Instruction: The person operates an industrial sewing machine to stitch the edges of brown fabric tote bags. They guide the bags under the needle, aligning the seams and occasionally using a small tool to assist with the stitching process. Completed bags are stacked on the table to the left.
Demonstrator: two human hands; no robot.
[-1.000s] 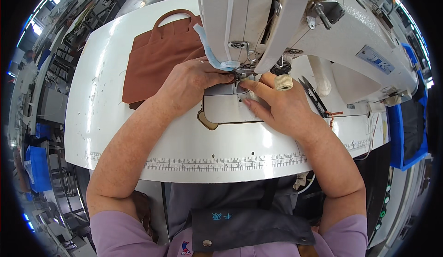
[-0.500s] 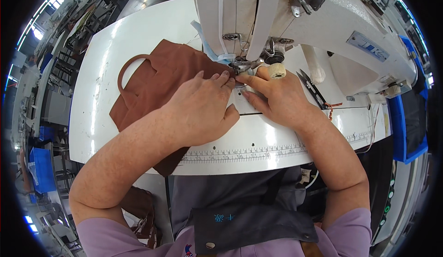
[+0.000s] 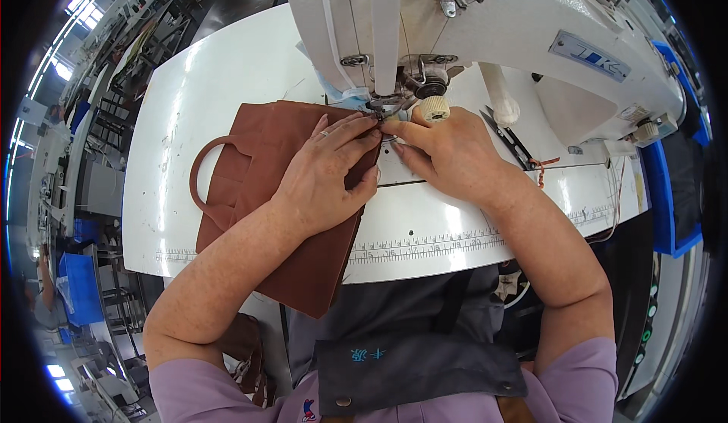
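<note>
A brown bag (image 3: 262, 150) with a looped handle lies on the white sewing table (image 3: 171, 119), its lower corner hanging over the front edge. My left hand (image 3: 322, 169) lies across it, fingers stretched toward the upper right corner and thumb apart. At that corner, beneath the sewing machine's (image 3: 387, 36) needle area, the presser foot (image 3: 385, 106) stands close to my fingertips. My right hand (image 3: 455, 154) is just right of the bag's edge, index fingertip touching it and thumb held apart. Some of its other fingers are hidden behind the cream knob (image 3: 434, 109).
Black thread snips (image 3: 509, 141) lie right of my right hand, by an orange cord (image 3: 540, 166). A ruler strip (image 3: 425, 245) runs along the table's front. Blue bins stand at the far right (image 3: 665, 203) and on the left (image 3: 80, 286).
The bag has turned counterclockwise, so its long side now runs down toward me and more of it overhangs the front edge. My left hand has turned with it; my right hand stays beside the needle.
</note>
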